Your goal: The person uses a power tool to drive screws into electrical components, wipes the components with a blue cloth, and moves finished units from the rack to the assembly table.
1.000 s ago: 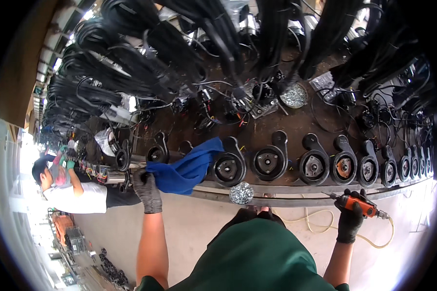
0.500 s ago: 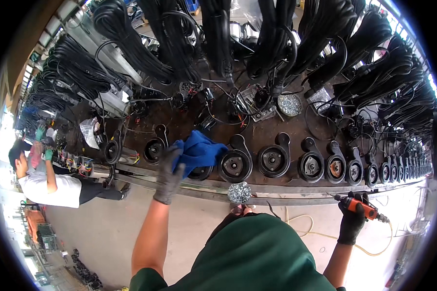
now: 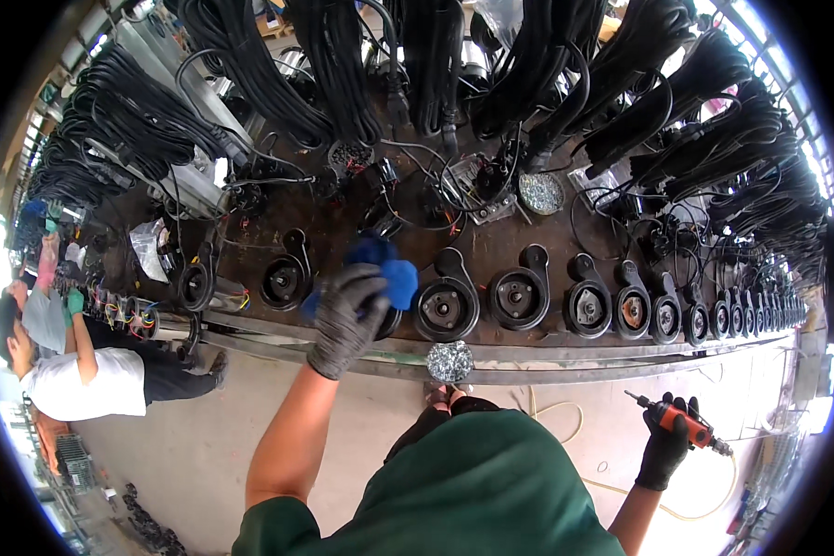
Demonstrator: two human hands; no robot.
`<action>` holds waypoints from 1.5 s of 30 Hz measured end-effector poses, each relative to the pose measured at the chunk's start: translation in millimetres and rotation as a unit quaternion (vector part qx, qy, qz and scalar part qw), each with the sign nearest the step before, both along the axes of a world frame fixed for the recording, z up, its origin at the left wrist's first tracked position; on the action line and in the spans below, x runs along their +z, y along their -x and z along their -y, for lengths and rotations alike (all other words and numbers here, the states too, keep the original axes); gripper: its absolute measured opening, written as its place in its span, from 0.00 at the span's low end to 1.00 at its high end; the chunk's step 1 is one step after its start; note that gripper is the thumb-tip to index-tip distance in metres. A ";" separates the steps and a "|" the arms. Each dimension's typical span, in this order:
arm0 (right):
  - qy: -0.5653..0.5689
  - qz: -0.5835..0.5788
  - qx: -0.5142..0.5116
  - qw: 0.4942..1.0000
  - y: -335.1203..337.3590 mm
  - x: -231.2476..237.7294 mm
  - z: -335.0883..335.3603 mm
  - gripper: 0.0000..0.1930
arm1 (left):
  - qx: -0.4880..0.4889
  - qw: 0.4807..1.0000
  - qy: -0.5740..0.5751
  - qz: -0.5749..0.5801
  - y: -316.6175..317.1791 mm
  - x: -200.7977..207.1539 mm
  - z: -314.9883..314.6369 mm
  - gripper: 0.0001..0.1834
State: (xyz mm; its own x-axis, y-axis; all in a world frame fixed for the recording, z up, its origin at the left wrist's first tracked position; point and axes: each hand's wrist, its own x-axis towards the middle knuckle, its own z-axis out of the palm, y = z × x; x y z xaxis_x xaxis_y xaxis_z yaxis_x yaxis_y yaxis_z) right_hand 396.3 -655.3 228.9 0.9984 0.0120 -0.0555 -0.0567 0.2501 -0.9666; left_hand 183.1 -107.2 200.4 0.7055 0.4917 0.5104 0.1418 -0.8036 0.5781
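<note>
My left hand (image 3: pixel 350 320), in a grey glove, grips a crumpled blue cloth (image 3: pixel 400 281) above one of the round black housings at the bench's front edge. Hand and cloth hide most of that housing, and both are somewhat blurred. To the right of the cloth sits another black housing (image 3: pixel 446 309) with a metal plate inside. My right hand (image 3: pixel 667 445), in a dark glove, is wrapped round an orange air screwdriver (image 3: pixel 684 427) out in front of the bench. Its bit points up and left, and a pale hose (image 3: pixel 734 473) trails from its back end.
Similar housings (image 3: pixel 587 309) line the front edge to both sides. A round dish of screws (image 3: pixel 450 361) sits at the rim, another screw dish (image 3: pixel 540 194) farther back. Bundles of black cable (image 3: pixel 417 65) hang over the bench. A person in white (image 3: pixel 88 380) works at far left.
My left hand has moved slightly right and the cloth is more bunched under it. The screwdriver stays in my right hand, a little lower. The person at left has shifted.
</note>
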 end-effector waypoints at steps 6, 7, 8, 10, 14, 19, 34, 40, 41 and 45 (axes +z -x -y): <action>-0.027 -0.018 -0.024 0.999 3.5 -7.2 4.7 0.37 | -0.045 0.977 0.208 -0.024 -40.1 12.5 37.5 0.17; -0.034 -0.022 -0.022 0.999 3.3 -8.7 2.6 0.37 | -0.080 0.979 0.189 -0.017 -49.8 -0.5 40.8 0.18; -0.041 -0.025 -0.021 0.999 3.6 -9.9 0.3 0.37 | -0.085 0.978 0.188 -0.019 -55.9 -13.5 40.5 0.18; -0.051 -0.024 -0.023 0.998 6.2 -13.0 -3.5 0.37 | -0.212 0.965 0.064 -0.139 -71.5 -21.7 40.5 0.17; -0.056 -0.031 -0.023 0.998 12.6 -22.1 1.8 0.38 | -0.227 0.884 -0.148 -0.380 -95.8 -2.1 43.1 0.13; -0.071 -0.046 -0.042 0.996 20.6 -23.9 4.1 0.37 | -0.189 0.805 -0.299 -0.476 -105.0 -2.8 52.5 0.12; -0.125 -0.027 -0.094 0.987 21.3 -27.2 29.6 0.32 | -0.466 0.608 -0.389 -0.511 -137.8 11.0 33.3 0.15; -0.147 -0.021 -0.101 0.984 15.4 -16.3 38.2 0.32 | -0.420 0.631 -0.432 -0.489 -134.7 -0.5 46.0 0.16; -0.145 -0.015 -0.099 0.984 13.2 -17.2 42.0 0.32 | -0.407 0.650 -0.421 -0.485 -135.1 -7.7 43.5 0.15; -0.137 -0.016 -0.109 0.984 1.1 -28.3 58.0 0.33 | -0.321 0.718 -0.341 -0.515 -137.7 -5.2 52.0 0.08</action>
State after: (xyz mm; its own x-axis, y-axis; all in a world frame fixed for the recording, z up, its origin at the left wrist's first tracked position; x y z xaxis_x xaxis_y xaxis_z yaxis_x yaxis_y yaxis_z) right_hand 395.2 -713.3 200.6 0.9764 -0.1844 -0.1124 -0.0027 0.5102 -0.8601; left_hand 320.8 -159.2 195.1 0.8505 -0.2203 -0.4776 -0.3150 -0.9406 -0.1271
